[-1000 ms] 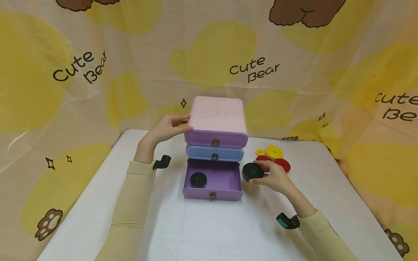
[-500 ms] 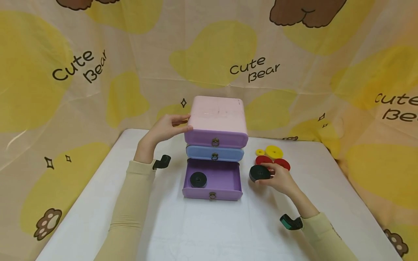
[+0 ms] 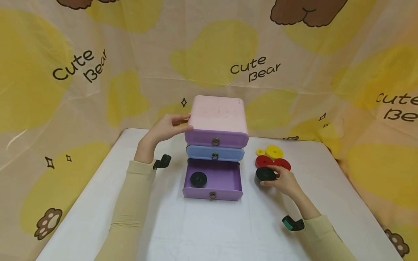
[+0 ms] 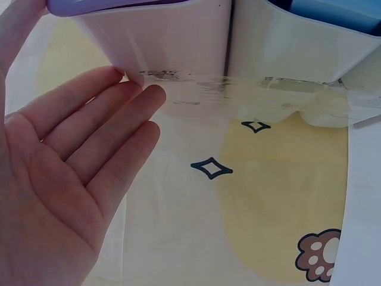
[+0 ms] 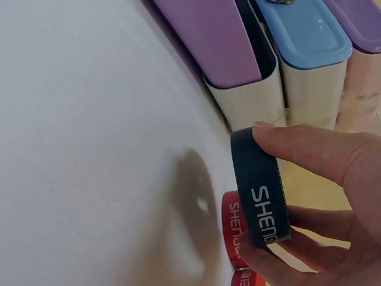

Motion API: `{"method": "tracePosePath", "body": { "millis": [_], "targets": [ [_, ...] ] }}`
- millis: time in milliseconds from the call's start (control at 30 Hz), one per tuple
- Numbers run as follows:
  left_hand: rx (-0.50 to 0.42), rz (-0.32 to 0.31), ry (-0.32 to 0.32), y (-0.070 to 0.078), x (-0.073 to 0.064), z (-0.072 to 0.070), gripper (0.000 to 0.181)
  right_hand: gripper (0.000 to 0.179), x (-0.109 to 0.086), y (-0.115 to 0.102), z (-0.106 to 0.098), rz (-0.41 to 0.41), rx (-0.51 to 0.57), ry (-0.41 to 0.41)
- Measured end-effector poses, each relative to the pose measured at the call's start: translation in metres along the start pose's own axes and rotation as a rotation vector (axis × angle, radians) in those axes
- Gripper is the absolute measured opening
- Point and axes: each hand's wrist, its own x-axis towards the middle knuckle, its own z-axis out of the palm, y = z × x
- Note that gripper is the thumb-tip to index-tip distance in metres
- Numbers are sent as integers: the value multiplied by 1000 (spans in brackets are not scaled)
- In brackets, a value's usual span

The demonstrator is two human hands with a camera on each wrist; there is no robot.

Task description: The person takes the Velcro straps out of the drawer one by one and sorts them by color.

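A stacked drawer unit [image 3: 218,114] with a pink top stands in the middle of the head view. Its lowest purple drawer [image 3: 225,177] is pulled out, and a black disc [image 3: 198,179] with a centre hole lies in that drawer's left part. My left hand [image 3: 164,128] rests against the unit's upper left side. Its fingers look straight in the left wrist view, fingertips by the pink wall [image 4: 172,47]. To the right of the drawer, my right hand [image 3: 285,181] pinches a second black disc [image 3: 265,174] between thumb and fingers. White lettering runs along this disc's edge in the right wrist view.
Behind the held disc lie two red discs, one left [image 3: 263,161] and one right [image 3: 283,164]. Farther back are a large yellow disc [image 3: 274,152] and a small yellow disc [image 3: 260,152]. The middle blue drawer [image 3: 225,154] is closed. A printed cloth [image 3: 209,54] hangs behind the white table [image 3: 209,232].
My right hand has moved right with the black disc, away from the purple drawer and nearer the red discs. My left hand has stayed in place.
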Motion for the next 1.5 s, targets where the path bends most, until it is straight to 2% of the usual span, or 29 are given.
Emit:
{"method": "tracePosePath", "body": {
  "millis": [200, 533, 1100, 1500],
  "targets": [
    [7, -5, 2, 1, -1, 0, 70, 74, -4, 5, 0, 10, 16, 3],
    [20, -12, -1, 3, -1, -1, 71, 78, -5, 10, 4, 74, 50, -15],
    [25, -15, 1, 3, -2, -1, 72, 76, -1, 19, 12, 150, 83, 39],
    [14, -15, -5, 3, -2, -1, 71, 76, -1, 21, 15, 109, 38, 37]
  ]
}}
